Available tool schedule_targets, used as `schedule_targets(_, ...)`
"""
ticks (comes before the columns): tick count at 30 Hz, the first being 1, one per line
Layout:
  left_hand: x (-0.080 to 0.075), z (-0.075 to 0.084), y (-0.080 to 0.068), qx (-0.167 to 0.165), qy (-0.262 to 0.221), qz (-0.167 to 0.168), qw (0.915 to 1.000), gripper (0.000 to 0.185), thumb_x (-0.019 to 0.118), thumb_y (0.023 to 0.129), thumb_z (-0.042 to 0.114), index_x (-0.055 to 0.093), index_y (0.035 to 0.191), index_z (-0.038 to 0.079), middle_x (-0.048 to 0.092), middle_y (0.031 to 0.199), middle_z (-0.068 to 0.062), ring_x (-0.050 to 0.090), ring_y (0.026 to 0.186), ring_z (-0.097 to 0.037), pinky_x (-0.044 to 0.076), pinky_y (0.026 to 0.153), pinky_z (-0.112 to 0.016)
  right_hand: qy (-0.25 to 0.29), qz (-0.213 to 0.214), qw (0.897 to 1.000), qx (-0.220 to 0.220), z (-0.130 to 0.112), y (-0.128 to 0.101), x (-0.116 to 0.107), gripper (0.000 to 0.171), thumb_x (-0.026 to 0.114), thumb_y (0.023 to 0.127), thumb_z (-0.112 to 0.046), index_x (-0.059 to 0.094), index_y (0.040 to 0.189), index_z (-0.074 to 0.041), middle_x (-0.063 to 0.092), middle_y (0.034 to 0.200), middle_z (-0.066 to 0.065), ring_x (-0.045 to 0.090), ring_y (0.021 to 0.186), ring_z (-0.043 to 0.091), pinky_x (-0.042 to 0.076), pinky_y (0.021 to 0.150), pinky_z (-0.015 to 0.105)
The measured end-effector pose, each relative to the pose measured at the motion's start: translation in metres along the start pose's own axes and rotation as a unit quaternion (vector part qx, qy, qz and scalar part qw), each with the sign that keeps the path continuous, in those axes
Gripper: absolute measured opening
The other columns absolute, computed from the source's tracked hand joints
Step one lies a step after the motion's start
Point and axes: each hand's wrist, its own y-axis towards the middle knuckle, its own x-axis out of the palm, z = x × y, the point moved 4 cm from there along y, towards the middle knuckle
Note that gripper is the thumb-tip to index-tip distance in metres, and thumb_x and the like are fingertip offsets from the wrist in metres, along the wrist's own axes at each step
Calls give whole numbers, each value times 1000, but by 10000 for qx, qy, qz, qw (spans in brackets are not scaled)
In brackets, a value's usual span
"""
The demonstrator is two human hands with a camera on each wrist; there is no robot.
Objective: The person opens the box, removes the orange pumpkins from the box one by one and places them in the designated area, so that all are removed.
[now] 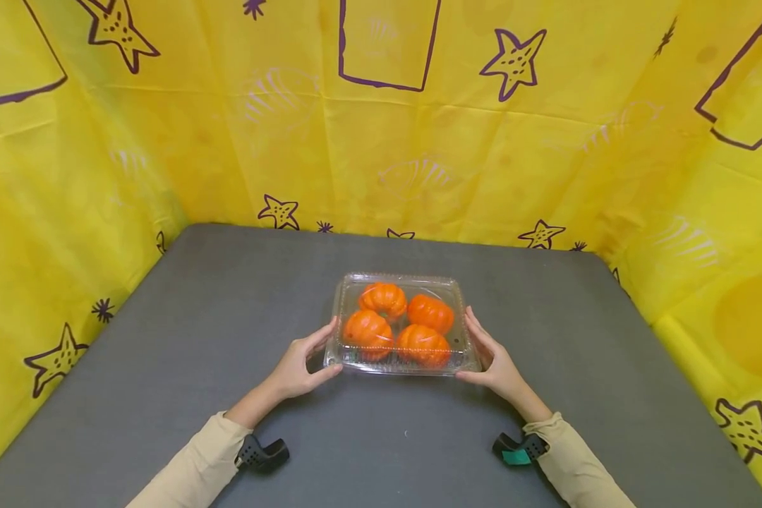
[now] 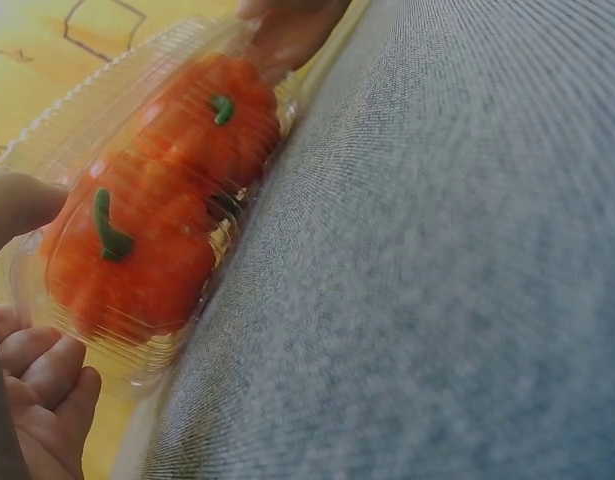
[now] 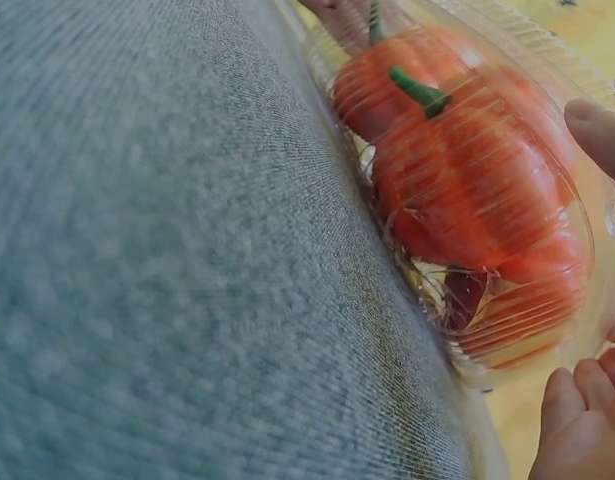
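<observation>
A clear plastic clamshell box [image 1: 400, 277] lies closed on the grey table [image 1: 216, 303], with several orange toy pumpkins [image 1: 423, 343] inside. My left hand [image 1: 327, 347] grips the box's left side, thumb at the near corner. In the left wrist view its thumb [image 2: 17, 210] lies on the lid and its fingers [image 2: 47, 385] curl under the edge. My right hand [image 1: 473, 346] grips the right side the same way. The right wrist view shows that thumb [image 3: 599, 130] on the lid, fingers [image 3: 577, 420] below, and pumpkins [image 3: 467, 180] with green stems.
Yellow cloth with purple stars [image 1: 514, 63] walls the table at the back and on both sides. Bare grey surface [image 1: 609, 339] surrounds the box. Black wrist camera mounts [image 1: 263, 453] [image 1: 517, 449] sit on both beige sleeves.
</observation>
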Motion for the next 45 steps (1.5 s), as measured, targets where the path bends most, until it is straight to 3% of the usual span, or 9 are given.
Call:
schedule_targets(7, 0, 1, 1, 16, -229, -56, 9997, 57, 61, 66, -21, 34, 115, -29, 37, 117, -43, 43, 106, -47, 36, 90, -25, -48, 12, 9999, 98, 1, -1, -2, 89, 74, 64, 11, 16, 131, 20, -3, 140, 32, 3, 133, 26, 18, 101, 25)
schedule_targets(14, 0, -1, 0, 260, -183, 85, 9995, 57, 61, 64, -23, 35, 114, -30, 36, 116, -44, 43, 106, -46, 37, 90, -29, -73, 0, 10000, 9, 4, -1, -2, 91, 77, 69, -8, 16, 132, 19, -2, 140, 32, 1, 132, 27, 17, 102, 24)
schedule_targets(20, -1, -3, -1, 312, -125, 182, 9993, 61, 63, 62, -22, 35, 116, -28, 36, 118, -43, 40, 115, -34, 34, 92, -26, -369, 48, 9993, -49, 6, -1, -4, 90, 76, 71, -14, 18, 132, 18, 1, 141, 31, 3, 133, 26, 14, 103, 23)
schedule_targets(24, -3, -4, -1, 284, -70, 324, 9991, 71, 68, 60, -20, 31, 120, -26, 38, 118, -41, 42, 115, -32, 35, 92, -25, -531, 55, 9985, 131, 5, 1, -4, 88, 76, 70, -7, 19, 134, 15, 2, 143, 29, 3, 133, 26, 14, 103, 23)
schedule_targets(28, -3, -4, -1, 221, 46, 335, 9992, 77, 70, 59, -18, 28, 123, -26, 42, 116, -39, 45, 109, -39, 35, 91, -24, -646, 52, 9978, 162, 2, 1, -5, 90, 75, 67, 5, 18, 135, 14, 2, 142, 30, 2, 132, 30, 14, 103, 22)
schedule_targets(32, -1, -3, -1, 205, 142, 346, 9991, 76, 70, 58, -18, 28, 122, -27, 44, 114, -39, 47, 105, -43, 36, 90, -25, -699, 33, 9975, 121, 1, 0, -6, 93, 75, 63, 11, 15, 135, 14, 2, 141, 32, 0, 131, 35, 13, 103, 21)
schedule_targets(36, -1, -3, -2, 214, 137, 424, 9988, 71, 70, 58, -18, 35, 119, -26, 44, 115, -39, 48, 107, -37, 37, 90, -24, -677, 27, 9976, 130, 1, 1, -6, 94, 73, 61, 17, 14, 135, 16, 1, 140, 34, -1, 130, 38, 13, 103, 21)
schedule_targets(40, -1, -3, -2, 224, 166, 411, 9988, 66, 70, 59, -16, 40, 117, -24, 45, 116, -37, 47, 111, -31, 35, 92, -22, -681, 84, 9974, 225, 0, 4, -7, 94, 72, 61, 19, 13, 134, 17, 2, 139, 35, 1, 131, 34, 13, 103, 21)
schedule_targets(45, -2, -1, 2, 318, 439, 409, 9977, 61, 72, 59, -14, 45, 113, -23, 47, 114, -36, 48, 108, -40, 33, 94, -23, -825, 261, 9959, 269, -3, 9, -11, 94, 69, 60, 23, 13, 135, 15, 6, 140, 34, 10, 133, 24, 14, 102, 19)
